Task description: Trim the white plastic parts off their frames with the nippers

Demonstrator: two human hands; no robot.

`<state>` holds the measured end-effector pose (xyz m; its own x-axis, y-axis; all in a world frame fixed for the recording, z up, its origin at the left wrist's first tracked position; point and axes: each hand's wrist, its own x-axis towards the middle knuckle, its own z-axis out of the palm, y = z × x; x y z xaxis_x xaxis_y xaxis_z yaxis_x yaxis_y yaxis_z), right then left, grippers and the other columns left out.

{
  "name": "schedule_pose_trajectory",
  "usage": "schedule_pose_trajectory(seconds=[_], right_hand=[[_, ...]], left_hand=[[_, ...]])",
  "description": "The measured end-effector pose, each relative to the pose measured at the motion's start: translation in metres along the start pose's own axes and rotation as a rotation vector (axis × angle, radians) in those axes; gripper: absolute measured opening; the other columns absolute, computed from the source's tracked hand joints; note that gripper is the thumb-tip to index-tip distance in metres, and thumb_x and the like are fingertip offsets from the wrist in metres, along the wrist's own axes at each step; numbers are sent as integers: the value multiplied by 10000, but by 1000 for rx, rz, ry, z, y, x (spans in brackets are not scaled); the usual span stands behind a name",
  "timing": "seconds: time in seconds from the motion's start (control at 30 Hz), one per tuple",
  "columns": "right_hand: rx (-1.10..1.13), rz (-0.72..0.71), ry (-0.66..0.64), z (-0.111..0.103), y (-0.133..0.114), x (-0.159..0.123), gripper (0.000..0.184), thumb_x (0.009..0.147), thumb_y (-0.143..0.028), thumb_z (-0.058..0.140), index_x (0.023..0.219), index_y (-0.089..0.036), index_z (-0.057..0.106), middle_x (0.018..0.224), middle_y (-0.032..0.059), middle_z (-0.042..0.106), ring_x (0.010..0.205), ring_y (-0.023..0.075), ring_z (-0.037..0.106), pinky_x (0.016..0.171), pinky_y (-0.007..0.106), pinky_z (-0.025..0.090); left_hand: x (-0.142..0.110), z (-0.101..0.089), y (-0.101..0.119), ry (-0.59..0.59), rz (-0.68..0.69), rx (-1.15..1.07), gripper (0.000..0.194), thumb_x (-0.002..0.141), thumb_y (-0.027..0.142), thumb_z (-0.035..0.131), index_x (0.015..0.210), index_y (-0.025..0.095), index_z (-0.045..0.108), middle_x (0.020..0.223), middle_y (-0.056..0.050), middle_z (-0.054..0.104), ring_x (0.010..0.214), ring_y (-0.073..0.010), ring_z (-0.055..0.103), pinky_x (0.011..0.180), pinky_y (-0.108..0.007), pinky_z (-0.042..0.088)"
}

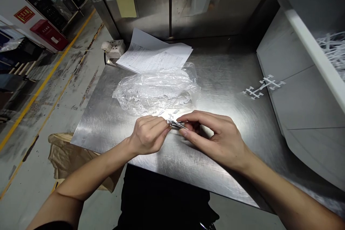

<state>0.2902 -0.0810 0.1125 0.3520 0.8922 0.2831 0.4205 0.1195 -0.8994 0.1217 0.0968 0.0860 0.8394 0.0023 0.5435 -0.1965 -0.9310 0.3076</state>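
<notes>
In front of the plastic bag, my two hands meet low over the metal table. My left hand (149,134) is closed, its thumb and forefinger pinching a small white plastic piece (169,122), mostly hidden by the fingers. Between thumb and fingers of my right hand (215,133) are small silver nail clippers (176,124), their jaws up against that piece. Just beyond the fingertips shows a little white branched bit (171,116). The clear plastic bag (159,90) holds many small white parts, and a few lie at its near edge.
Printed sheets (159,52) lie behind the bag, beside a power socket (114,48). On the right, a white branched plastic sprue (262,87) rests near a large grey bin (285,68) holding white scraps (332,50). A brown paper bag (70,154) stands below the table's left edge (94,104).
</notes>
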Motion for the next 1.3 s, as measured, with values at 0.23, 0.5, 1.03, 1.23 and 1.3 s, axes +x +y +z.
schedule_pose_trajectory(seconds=[0.23,0.5,1.03,1.23,1.3], right_hand=[[-27,-67,-37,-6,0,2,160,1026,-189,772,1176,-242,793,861,-11,739,722,149,683,649,289,553],[-55,-119,-45,-8,0,3,158,1034,-196,772,1177,-253,805,875,-6,782,736,157,724,682,298,592],[469,530,80,8,2,11,412,882,-566,893,921,-172,779,611,-19,652,478,130,573,459,270,474],[439,524,83,4,4,13,389,900,-550,876,904,-173,781,543,-35,611,459,120,539,472,262,415],[394,487,108,0,4,13,344,938,-513,848,943,-173,795,539,-35,608,477,124,546,492,265,412]], left_hand=[[1,1,-1,23,20,1,234,1024,66,580,839,206,549,681,19,561,602,-145,482,568,-336,344],[0,1,-1,36,54,37,230,1009,40,553,850,205,564,693,15,594,598,-145,505,567,-335,347],[0,3,2,-52,-9,59,148,1083,133,551,1047,167,691,759,-9,712,620,-146,635,603,-295,476],[-1,5,2,-37,1,88,145,1082,108,557,1099,161,691,758,-5,700,628,-148,631,593,-292,454],[0,5,1,-17,-8,81,139,1083,99,559,1093,156,686,757,-8,694,628,-148,619,592,-294,446]])
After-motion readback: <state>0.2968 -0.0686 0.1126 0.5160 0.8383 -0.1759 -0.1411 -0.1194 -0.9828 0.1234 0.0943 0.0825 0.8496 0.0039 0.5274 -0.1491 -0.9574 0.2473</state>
